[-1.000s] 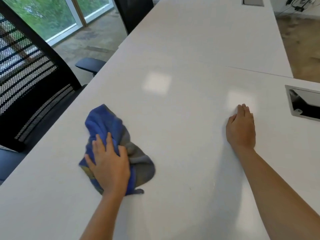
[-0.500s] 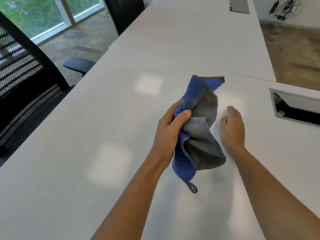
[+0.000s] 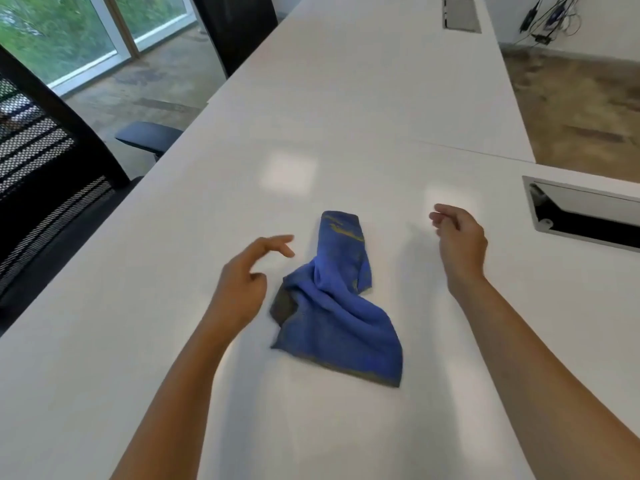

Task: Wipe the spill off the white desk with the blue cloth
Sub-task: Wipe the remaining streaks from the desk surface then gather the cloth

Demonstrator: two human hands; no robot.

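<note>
Blue cloth (image 3: 341, 306) is lying loose and rumpled on the white surface (image 3: 145, 341), roughly mid-width, well in from the left edge by the black mesh chair (image 3: 45, 188) and well apart from the cable cutout (image 3: 585, 216) toward the right edge. I am hovering both hands beside it, holding nothing. My left hand (image 3: 242, 289) is just beside the cloth's left side, fingers (image 3: 273, 245) loosely spread and partly curled, not touching fabric as far as I can tell. My right hand (image 3: 459, 242) is off to the right, near but apart from the cloth, its fingers curled inward and closing on nothing. No spill is showing up for me on the glossy top, only light reflections, so I am judging the wiping mostly done or the wet patch too faint to see. To do the step well, I would be bunching the cloth into a flat pad under one palm, pressing evenly and sweeping in overlapping passes, with the cleaner blue face down rather than the grey stained patch at its left fold. Long axis is running near-to-far with a slight diagonal: narrow folded end pointing toward the far edge, wider fanned end pointing toward me and slightly to the right.
</note>
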